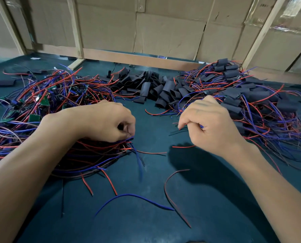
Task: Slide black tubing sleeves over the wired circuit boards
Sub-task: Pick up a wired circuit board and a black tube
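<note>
Left hand (111, 122) is curled down at the near edge of the bare-board tangle (46, 109), fingertips pinching red and blue wire ends right at the heap's lip. Right hand (209, 123) is curled too, pinching thin wire strands between thumb and fingers; which board they lead to I can't tell, the leads vanish under the hand into the finished heap (248, 95) on the right.

Here's the relation that counts: the unsleeved green circuit boards (44, 100) sit up and to the left of the left hand, deep in that tangle, so the left hand is the nearer one to draw a board out by its leads. The loose black tubing sleeves (156, 88) lie in a band straight ahead between the two heaps, beyond both hands and closer to the right one. Most lie with their long axis running roughly away from the person, open ends facing every way.

In the way, I'd say: crossed wires snagging any board pulled free. Stray blue (134, 197) and red (174, 199) wires lie loose on the dark green mat (163, 225), cardboard wall (163, 28) behind.
</note>
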`<control>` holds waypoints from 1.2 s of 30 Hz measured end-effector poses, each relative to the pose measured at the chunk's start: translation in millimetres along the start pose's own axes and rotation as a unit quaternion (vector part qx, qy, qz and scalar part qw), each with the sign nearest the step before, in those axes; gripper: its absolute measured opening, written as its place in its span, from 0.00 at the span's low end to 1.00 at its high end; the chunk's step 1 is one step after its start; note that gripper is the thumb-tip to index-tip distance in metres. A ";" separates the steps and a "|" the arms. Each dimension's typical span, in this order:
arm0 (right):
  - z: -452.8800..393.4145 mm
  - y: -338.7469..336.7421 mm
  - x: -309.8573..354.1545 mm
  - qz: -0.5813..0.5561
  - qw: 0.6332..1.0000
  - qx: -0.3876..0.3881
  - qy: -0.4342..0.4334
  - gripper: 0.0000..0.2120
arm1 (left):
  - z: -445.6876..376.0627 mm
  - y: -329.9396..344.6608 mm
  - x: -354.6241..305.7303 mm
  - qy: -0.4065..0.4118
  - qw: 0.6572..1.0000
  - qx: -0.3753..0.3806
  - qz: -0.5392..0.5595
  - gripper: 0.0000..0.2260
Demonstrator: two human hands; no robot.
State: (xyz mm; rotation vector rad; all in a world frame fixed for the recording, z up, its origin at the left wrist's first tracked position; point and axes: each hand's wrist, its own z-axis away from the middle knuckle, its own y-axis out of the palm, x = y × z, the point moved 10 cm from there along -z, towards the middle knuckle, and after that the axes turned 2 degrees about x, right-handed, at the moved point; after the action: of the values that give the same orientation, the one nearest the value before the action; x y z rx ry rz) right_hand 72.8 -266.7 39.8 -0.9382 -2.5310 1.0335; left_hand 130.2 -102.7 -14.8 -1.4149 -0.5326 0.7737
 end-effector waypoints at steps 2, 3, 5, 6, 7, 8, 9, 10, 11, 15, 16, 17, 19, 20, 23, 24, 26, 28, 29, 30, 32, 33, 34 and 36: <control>-0.1 3.5 1.8 -0.001 1.000 0.007 -0.004 0.17 | -0.2 1.2 1.2 -0.002 1.000 0.009 -0.009 0.03; 0.4 3.9 1.3 -0.002 1.000 0.009 -0.004 0.17 | 0.5 1.9 1.3 -0.001 1.000 0.013 -0.008 0.02; 1.5 3.5 -0.2 -0.007 1.000 0.008 0.001 0.17 | 1.9 2.9 1.8 0.002 1.000 0.020 -0.006 0.03; 1.4 3.5 -0.5 -0.009 1.000 0.009 0.004 0.17 | 2.0 2.4 0.9 0.006 1.000 0.018 -0.011 0.03; 0.9 3.8 0.3 -0.011 1.000 0.011 0.006 0.17 | 1.6 1.3 -1.2 0.013 1.000 0.010 -0.014 0.04; 0.3 3.8 0.8 -0.013 1.000 0.012 0.009 0.17 | 0.8 -0.3 -4.6 0.022 1.000 -0.004 -0.008 0.05; 0.0 3.3 0.5 -0.018 1.000 0.012 0.015 0.17 | 0.0 -3.0 -9.1 0.035 0.999 -0.027 0.010 0.05; 0.3 2.9 -0.9 -0.025 0.999 0.012 0.024 0.16 | -0.1 -7.6 -14.3 0.053 0.996 -0.059 0.037 0.05; 1.0 3.7 -3.0 -0.041 0.998 0.018 0.036 0.16 | 0.6 -13.9 -19.8 0.074 0.990 -0.102 0.062 0.03; 9.8 28.5 -9.5 -0.209 0.959 0.105 0.160 0.13 | 11.4 -36.9 -30.8 0.124 0.954 -0.250 0.106 0.02; 12.1 35.9 -10.1 -0.232 0.946 0.120 0.190 0.15 | 12.9 -39.1 -32.8 0.127 0.948 -0.269 0.113 0.03; 14.3 43.2 -11.0 -0.237 0.939 0.134 0.211 0.15 | 13.8 -40.2 -35.6 0.131 0.943 -0.283 0.121 0.04; 15.9 53.9 -11.0 -0.231 0.934 0.158 0.223 0.07 | 14.6 -40.0 -42.6 0.140 0.935 -0.300 0.126 0.05; 16.8 56.6 -12.6 -0.236 0.930 0.164 0.229 0.05 | 14.8 -38.7 -44.8 0.142 0.934 -0.302 0.125 0.06; 15.4 42.6 -24.4 -0.219 0.943 0.108 0.226 0.08 | 12.6 -31.6 -39.6 0.109 0.951 -0.273 0.095 0.16; 14.6 32.4 -30.3 -0.205 0.949 0.076 0.226 0.08 | 11.5 -29.2 -34.3 0.087 0.960 -0.256 0.072 0.20; 16.5 15.7 -43.6 -0.177 0.955 0.033 0.234 0.09 | 11.1 -25.9 -23.5 0.049 0.972 -0.226 0.043 0.23; 18.5 7.0 -54.3 -0.127 0.963 0.036 0.236 0.09 | 11.0 -24.4 -15.9 0.031 0.976 -0.216 0.028 0.18; 19.9 7.5 -59.2 -0.099 0.964 0.062 0.238 0.10 | 9.8 -23.5 -14.0 0.026 0.976 -0.213 0.021 0.15; 21.4 10.8 -62.6 -0.063 0.963 0.104 0.240 0.10 | 8.5 -21.9 -12.8 0.023 0.977 -0.211 0.018 0.11; 23.6 19.4 -60.5 0.043 0.954 0.198 0.222 0.16 | 6.8 -20.1 -13.0 0.023 0.975 -0.219 0.018 0.08; 23.4 22.0 -54.6 0.089 0.948 0.227 0.203 0.23 | 6.9 -20.2 -14.9 0.031 0.972 -0.231 0.013 0.07; 20.4 22.8 -45.2 0.117 0.949 0.232 0.179 0.29 | 8.0 -22.1 -17.8 0.040 0.967 -0.250 0.002 0.06; 8.5 22.5 -18.0 0.134 0.962 0.196 0.133 0.36 | 13.4 -29.6 -27.4 0.062 0.954 -0.292 -0.026 0.07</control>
State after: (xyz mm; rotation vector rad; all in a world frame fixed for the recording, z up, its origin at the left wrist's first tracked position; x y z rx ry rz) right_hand 93.3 -270.8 18.2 -1.2213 -1.9233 1.3205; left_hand 107.1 -113.8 19.0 -1.9712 -0.7343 0.4942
